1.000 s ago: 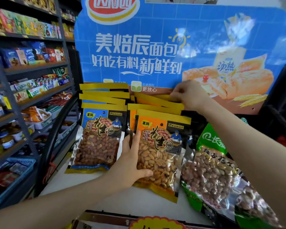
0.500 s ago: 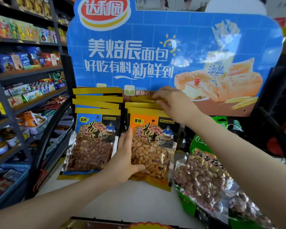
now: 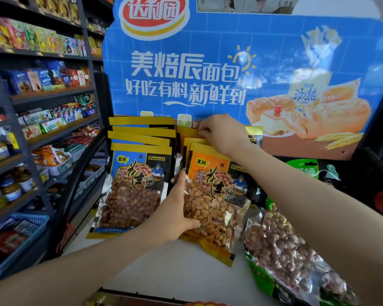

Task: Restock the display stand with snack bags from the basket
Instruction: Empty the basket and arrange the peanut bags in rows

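While the left hand (image 3: pixel 175 215) grips the front orange peanut bag (image 3: pixel 215 202) low, the right hand (image 3: pixel 221 132) pinches a bag top at the far row; loose grip, and that leaning orange stack slides onto the green bags (image 3: pixel 283 246) at right.
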### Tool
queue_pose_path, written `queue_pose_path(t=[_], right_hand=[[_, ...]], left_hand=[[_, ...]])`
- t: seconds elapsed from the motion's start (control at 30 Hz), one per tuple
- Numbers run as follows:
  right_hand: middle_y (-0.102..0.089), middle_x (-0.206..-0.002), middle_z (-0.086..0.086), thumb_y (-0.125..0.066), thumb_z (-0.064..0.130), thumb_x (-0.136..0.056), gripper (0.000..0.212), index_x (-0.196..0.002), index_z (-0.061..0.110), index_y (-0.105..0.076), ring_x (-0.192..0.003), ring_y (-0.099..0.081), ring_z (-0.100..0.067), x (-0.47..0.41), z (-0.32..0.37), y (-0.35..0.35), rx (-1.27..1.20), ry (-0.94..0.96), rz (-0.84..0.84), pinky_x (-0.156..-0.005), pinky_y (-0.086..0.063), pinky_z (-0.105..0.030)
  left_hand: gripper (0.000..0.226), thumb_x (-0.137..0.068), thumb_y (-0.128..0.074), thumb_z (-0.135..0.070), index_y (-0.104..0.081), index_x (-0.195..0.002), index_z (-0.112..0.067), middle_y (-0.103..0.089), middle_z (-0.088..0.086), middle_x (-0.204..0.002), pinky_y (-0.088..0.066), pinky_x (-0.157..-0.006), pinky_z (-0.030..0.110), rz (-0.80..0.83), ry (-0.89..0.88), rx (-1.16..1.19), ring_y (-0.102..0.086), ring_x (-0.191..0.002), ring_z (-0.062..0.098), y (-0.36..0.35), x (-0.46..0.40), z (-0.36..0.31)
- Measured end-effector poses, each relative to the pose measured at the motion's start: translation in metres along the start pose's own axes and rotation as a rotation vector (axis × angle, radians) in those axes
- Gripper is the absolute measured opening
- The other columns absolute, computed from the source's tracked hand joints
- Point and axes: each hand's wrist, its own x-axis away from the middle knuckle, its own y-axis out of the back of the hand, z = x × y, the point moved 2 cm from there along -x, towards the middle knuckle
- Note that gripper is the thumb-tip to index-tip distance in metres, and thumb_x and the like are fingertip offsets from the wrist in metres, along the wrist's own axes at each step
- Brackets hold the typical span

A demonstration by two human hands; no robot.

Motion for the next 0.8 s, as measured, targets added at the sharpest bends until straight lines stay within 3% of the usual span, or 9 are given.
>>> queue_pose_path(t=[0.07, 0.17, 0.23, 0.37, 0.47, 0.63, 0.73, 0.77, 0.8], right_hand=[[-0.059, -0.109, -0.010, -0.049, 0.016, -0.093, 0.019, -0.104, 0.013, -0.063, -0.101, -0.056, -0.031, -0.002, 0.006, -0.002, 0.057, 0.031, -0.040, -0.064, -0.043, -0.034], [-0.057, -0.111, -0.010, -0.049, 0.008, -0.091, 0.019, -0.106, 0.010, -0.059, -0.105, -0.054, -0.031, 0.002, -0.001, 0.000, 0.099, 0.011, -0.122, -0.067, -0.045, -0.036], [-0.059, -0.109, -0.012, -0.047, 0.006, -0.091, 0.020, -0.106, 0.010, -0.060, -0.102, -0.056, -0.033, 0.006, -0.010, 0.003, 0.118, -0.025, -0.145, -0.069, -0.047, -0.037], [-0.065, -0.107, -0.014, -0.045, 0.012, -0.093, 0.026, -0.109, 0.017, -0.064, -0.100, -0.059, -0.035, 0.005, -0.017, 0.010, 0.134, -0.059, -0.059, -0.066, -0.041, -0.034], [-0.066, -0.107, -0.013, -0.048, 0.018, -0.092, 0.023, -0.104, 0.020, -0.068, -0.096, -0.061, -0.036, -0.004, -0.017, 0.013, 0.071, -0.080, -0.032, -0.068, -0.046, -0.035], [-0.064, -0.106, -0.014, -0.045, 0.014, -0.093, 0.021, -0.103, 0.011, -0.064, -0.099, -0.057, -0.036, -0.009, -0.008, 0.003, 0.092, -0.054, -0.128, -0.067, -0.040, -0.034], [-0.063, -0.108, -0.013, -0.044, 0.012, -0.094, 0.022, -0.106, 0.008, -0.062, -0.103, -0.055, -0.034, -0.012, -0.002, -0.001, 0.094, -0.017, -0.184, -0.073, -0.045, -0.037], [-0.062, -0.109, -0.013, -0.044, 0.012, -0.094, 0.022, -0.107, 0.008, -0.061, -0.105, -0.054, -0.034, -0.012, -0.001, -0.002, 0.090, 0.009, -0.179, -0.075, -0.047, -0.039], [-0.061, -0.110, -0.013, -0.044, 0.014, -0.094, 0.023, -0.108, 0.008, -0.061, -0.107, -0.053, -0.033, -0.011, -0.001, -0.001, 0.074, 0.039, -0.167, -0.077, -0.049, -0.040]], left_hand=[[0.118, -0.076, -0.074, -0.022, 0.024, -0.142, -0.031, 0.000, -0.006, -0.157, -0.037, -0.104, 0.033, 0.008, -0.016, -0.024, -0.043, -0.129, 0.025, 0.001, -0.004, -0.003], [0.116, -0.079, -0.072, -0.022, 0.026, -0.141, -0.026, 0.009, -0.005, -0.157, -0.017, -0.114, 0.031, 0.001, -0.045, -0.048, -0.015, -0.143, 0.018, -0.004, -0.005, 0.000], [0.115, -0.081, -0.069, -0.021, 0.032, -0.134, -0.034, 0.012, -0.005, -0.156, -0.012, -0.114, 0.029, -0.030, -0.091, -0.061, -0.007, -0.143, 0.014, -0.007, -0.002, 0.002], [0.106, -0.083, -0.066, -0.019, 0.025, -0.127, -0.053, 0.014, -0.003, -0.155, -0.022, -0.113, 0.033, -0.067, -0.144, -0.164, -0.015, -0.143, 0.019, -0.009, 0.003, 0.001], [0.093, -0.085, -0.064, -0.023, 0.006, -0.142, -0.044, 0.003, 0.001, -0.153, -0.020, -0.114, 0.032, -0.096, -0.141, -0.224, -0.016, -0.141, 0.020, -0.005, 0.004, 0.002], [0.090, -0.084, -0.058, -0.045, 0.007, -0.146, -0.033, -0.025, 0.007, -0.136, -0.031, -0.106, 0.030, -0.139, -0.118, -0.558, -0.035, -0.124, 0.019, 0.004, 0.012, 0.006], [0.103, -0.053, -0.074, -0.064, -0.033, -0.140, -0.028, -0.049, 0.017, -0.124, -0.050, -0.081, 0.041, -0.216, -0.044, -0.782, -0.056, -0.104, 0.030, 0.009, 0.015, 0.009], [0.107, -0.042, -0.075, -0.068, -0.043, -0.134, -0.026, -0.051, 0.021, -0.126, -0.053, -0.076, 0.044, -0.262, -0.049, -0.785, -0.061, -0.102, 0.033, 0.011, 0.013, 0.010], [0.108, -0.041, -0.072, -0.069, -0.041, -0.134, -0.026, -0.042, 0.024, -0.137, -0.052, -0.081, 0.049, -0.281, -0.077, -0.776, -0.057, -0.112, 0.037, 0.012, 0.011, 0.010]])
